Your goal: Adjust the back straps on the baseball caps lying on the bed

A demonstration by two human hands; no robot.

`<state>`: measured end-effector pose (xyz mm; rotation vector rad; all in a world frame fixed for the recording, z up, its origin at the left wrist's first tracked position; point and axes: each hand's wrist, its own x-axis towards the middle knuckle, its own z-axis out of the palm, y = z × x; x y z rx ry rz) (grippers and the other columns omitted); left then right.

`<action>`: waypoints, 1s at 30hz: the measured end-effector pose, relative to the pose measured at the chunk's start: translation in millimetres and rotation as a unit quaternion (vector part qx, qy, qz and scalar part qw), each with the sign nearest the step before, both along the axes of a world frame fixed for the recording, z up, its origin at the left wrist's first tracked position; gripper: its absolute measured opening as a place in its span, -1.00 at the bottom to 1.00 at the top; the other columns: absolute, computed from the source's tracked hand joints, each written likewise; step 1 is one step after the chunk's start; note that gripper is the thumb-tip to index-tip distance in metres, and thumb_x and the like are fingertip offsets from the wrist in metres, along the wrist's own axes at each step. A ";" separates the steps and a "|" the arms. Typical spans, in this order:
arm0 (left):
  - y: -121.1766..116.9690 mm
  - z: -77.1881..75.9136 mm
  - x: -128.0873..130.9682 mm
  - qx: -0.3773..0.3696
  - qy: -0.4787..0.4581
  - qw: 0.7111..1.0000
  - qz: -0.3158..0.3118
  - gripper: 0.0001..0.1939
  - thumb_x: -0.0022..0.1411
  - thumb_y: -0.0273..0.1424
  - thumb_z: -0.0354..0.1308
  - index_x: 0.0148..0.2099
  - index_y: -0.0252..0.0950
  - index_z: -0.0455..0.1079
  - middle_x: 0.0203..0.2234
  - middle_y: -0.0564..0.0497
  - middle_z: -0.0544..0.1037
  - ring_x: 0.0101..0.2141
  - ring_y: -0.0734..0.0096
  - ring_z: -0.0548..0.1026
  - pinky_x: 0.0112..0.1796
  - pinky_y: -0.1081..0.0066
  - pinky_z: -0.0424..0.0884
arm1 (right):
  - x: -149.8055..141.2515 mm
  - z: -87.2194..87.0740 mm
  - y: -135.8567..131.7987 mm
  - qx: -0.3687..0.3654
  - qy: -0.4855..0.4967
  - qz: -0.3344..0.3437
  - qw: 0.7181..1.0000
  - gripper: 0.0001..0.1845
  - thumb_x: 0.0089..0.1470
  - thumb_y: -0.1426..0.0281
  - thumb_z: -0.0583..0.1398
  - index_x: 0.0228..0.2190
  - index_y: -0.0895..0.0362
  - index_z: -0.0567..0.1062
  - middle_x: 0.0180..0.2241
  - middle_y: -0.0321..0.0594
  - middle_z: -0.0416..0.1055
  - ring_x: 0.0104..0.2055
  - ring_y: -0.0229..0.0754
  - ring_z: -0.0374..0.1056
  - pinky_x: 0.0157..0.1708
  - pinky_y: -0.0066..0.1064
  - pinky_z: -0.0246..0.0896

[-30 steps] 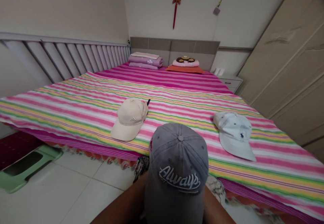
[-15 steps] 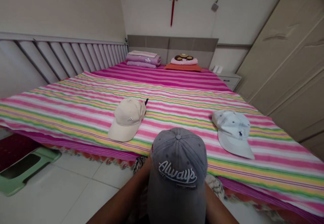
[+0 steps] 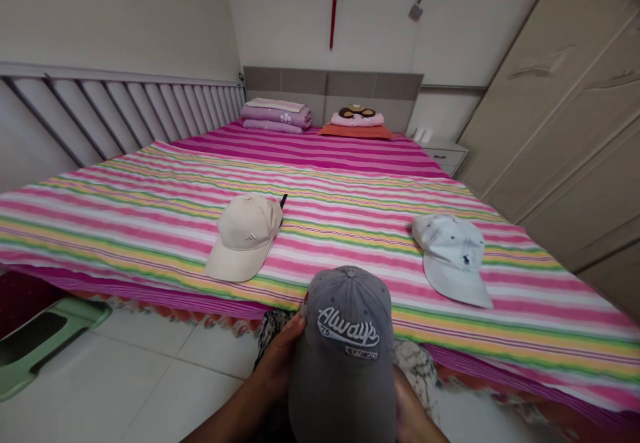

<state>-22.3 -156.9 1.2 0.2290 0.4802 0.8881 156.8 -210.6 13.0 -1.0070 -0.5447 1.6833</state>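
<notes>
grey cap (image 3: 347, 336) sits between both hands; the left hand (image 3: 283, 356) has fingers along its side, the right hand's (image 3: 407, 403) fingers can't be told. level, gentle pressure would best protect its shape.

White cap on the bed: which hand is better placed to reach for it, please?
Probably the right hand. It is on the right side of the grey cap, nearer to the white cap; the left hand is on the opposite side. Both hands are holding the grey cap, so neither is free.
</notes>
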 end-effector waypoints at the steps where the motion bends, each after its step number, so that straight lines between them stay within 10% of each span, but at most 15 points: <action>1: -0.6 1.6 -0.4 -0.011 0.009 1.000 0.004 -0.82 0.11 -0.46 0.11 -0.20 -0.28 0.44 -0.39 0.01 0.57 -0.31 0.32 0.52 -0.11 0.32 0.31 | 4.4 -3.3 -3.0 -0.013 0.038 0.009 0.999 -0.66 -0.01 0.15 0.19 -0.33 0.17 0.50 -0.27 -0.15 0.50 -0.19 -0.06 0.40 -0.14 -0.15 0.25; 5: -1.7 13.3 1.5 -0.033 0.034 0.999 0.012 -0.85 0.05 -0.46 0.18 -0.26 -0.25 0.43 -0.43 0.06 0.57 -0.41 0.39 0.52 -0.18 0.36 0.36 | 24.1 -2.4 -12.4 -0.034 0.139 -0.053 0.988 -0.66 -0.19 0.11 0.28 -0.37 0.06 0.55 -0.30 -0.21 0.55 -0.18 -0.04 0.42 -0.09 -0.21 0.23; 10: 20.9 39.3 18.5 0.012 0.052 0.998 -0.013 -0.85 0.04 -0.41 0.20 -0.28 -0.30 0.41 -0.45 0.01 0.57 -0.37 0.33 0.53 -0.15 0.32 0.35 | 45.3 33.5 5.8 0.016 0.045 -0.131 0.990 -0.66 -0.28 0.36 0.38 -0.33 0.07 0.53 -0.24 -0.23 0.53 -0.18 -0.12 0.42 -0.13 -0.33 0.26; 19: 154.9 93.0 91.1 0.156 0.046 0.986 0.032 -0.96 0.07 -0.54 0.12 -0.36 -0.35 0.37 -0.58 0.05 0.52 -0.47 0.43 0.50 -0.15 0.32 0.34 | 111.7 86.0 137.4 0.190 -0.186 -0.151 0.952 -0.48 -0.34 0.24 0.32 -0.22 0.08 0.45 -0.28 -0.19 0.53 -0.25 -0.06 0.43 -0.26 -0.28 0.30; 30: 200.8 8.9 150.7 0.086 0.271 0.959 -0.018 -0.88 0.01 -0.59 0.11 -0.50 -0.35 0.23 -0.76 0.17 0.32 -0.72 0.62 0.27 -0.60 0.57 0.19 | 162.0 -15.7 194.5 0.075 -0.492 -0.255 0.829 -0.81 0.00 0.35 0.16 -0.33 0.21 0.43 -0.34 -0.17 0.47 -0.27 -0.14 0.37 -0.17 -0.19 0.20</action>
